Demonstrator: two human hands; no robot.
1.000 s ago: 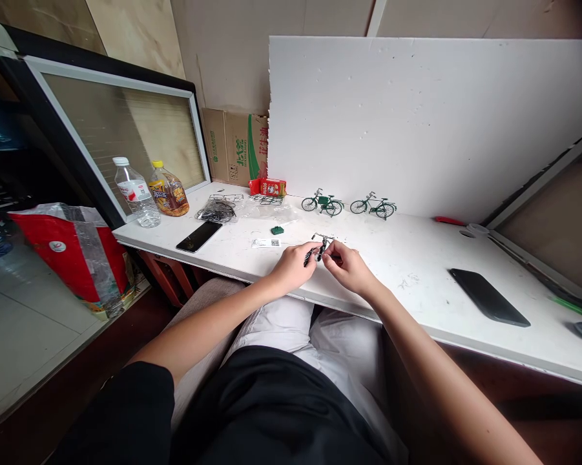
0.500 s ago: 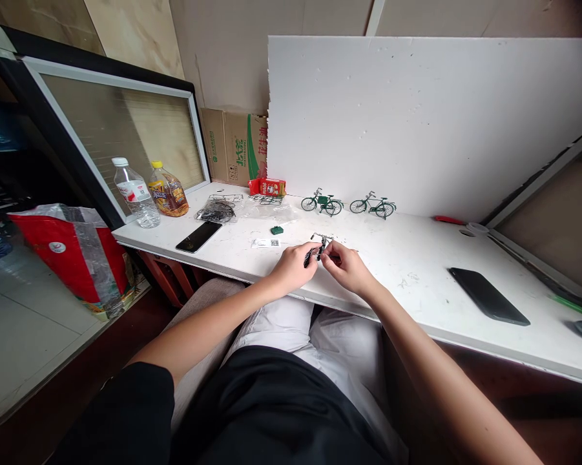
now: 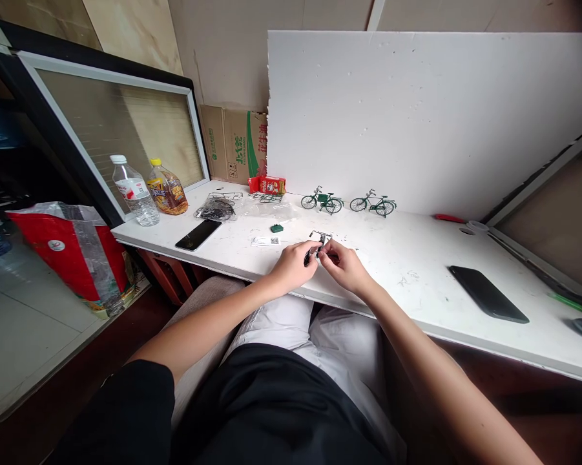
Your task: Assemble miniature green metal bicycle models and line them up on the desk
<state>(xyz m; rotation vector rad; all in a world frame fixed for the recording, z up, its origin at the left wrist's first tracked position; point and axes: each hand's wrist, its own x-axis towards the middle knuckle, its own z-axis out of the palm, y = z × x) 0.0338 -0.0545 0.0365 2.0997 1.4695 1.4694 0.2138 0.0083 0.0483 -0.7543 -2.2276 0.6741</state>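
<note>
Between my two hands, just above the near part of the white table, is a small black model bicycle point(image 3: 322, 237); its handlebar sticks out past my fingertips. My left hand point(image 3: 294, 266) is closed on it from the left, with a dark wheel partly showing by the fingers. From the right, my right hand point(image 3: 345, 265) pinches at the same model, its thumb and finger close to the left fingertips. Most of the frame is hidden behind my fingers. A small green box-shaped piece point(image 3: 276, 228) and a white label with a printed code point(image 3: 266, 241) lie beyond my left hand.
Two green model bicycles point(image 3: 322, 201) stand at the back by the white board point(image 3: 416, 116). Plastic bags with black parts point(image 3: 216, 208), a red packet point(image 3: 267, 186), two bottles point(image 3: 167, 187) and a phone point(image 3: 198, 234) are left. A dark phone point(image 3: 488, 294) lies right.
My right fingers have shifted slightly on the model bicycle, and its handlebar has turned or tilted a little. The whole view has moved slightly.
</note>
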